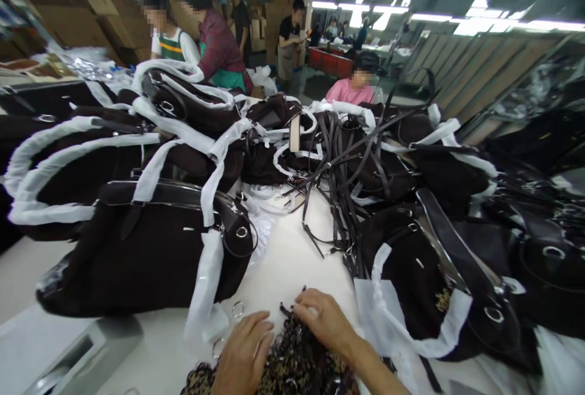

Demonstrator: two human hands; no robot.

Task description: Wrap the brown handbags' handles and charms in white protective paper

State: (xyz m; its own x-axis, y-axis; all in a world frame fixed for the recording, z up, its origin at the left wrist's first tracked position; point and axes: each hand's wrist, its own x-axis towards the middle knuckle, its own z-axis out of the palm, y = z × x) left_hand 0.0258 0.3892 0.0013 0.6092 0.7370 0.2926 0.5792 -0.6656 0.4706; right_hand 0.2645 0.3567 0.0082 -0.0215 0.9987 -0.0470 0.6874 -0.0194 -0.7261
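Observation:
A pile of dark, curly pieces with some leopard-patterned material (301, 352) lies at the bottom middle, on the white table (306, 267). My right hand (326, 322) reaches over the top of this pile, its thumb and forefinger closed on the end of a thin dark piece. At the pile's left side is my left hand (244, 352), fingers bent and slightly apart, resting against the pile with nothing visibly gripped. A metal ring (237, 309) lies just beyond my left hand.
Dark handbags with white-wrapped handles (150, 249) crowd the left; more bags (402, 267) lie on the right. Black straps (336, 181) are heaped between them. A grey metal object (91, 352) is at the lower left. Several people stand or sit beyond the table.

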